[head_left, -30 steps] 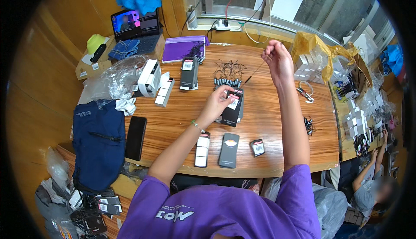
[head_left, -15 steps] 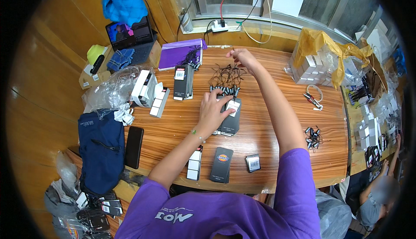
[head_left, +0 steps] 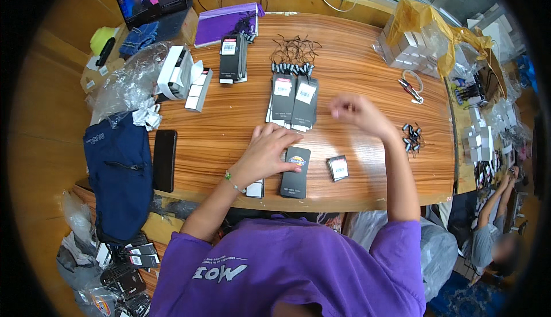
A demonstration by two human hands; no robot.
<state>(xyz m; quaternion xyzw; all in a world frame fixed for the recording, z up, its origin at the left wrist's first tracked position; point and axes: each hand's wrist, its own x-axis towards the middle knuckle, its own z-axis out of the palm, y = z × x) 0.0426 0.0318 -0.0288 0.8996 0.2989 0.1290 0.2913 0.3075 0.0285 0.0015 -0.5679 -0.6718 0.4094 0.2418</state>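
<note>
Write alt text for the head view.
A person in a purple shirt rests the left hand on a dark flat card near the front edge of a wooden table, the right hand raised and blurred. Stacked dark cards and looped black cords lie beyond.

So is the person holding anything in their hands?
The left hand rests flat on the top end of a dark card, not gripping. The blurred right hand cannot be told.

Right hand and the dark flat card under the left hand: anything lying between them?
Head view: bare wood between the right hand and the dark card. The small square tag lies beside the card, just below that stretch.
</note>
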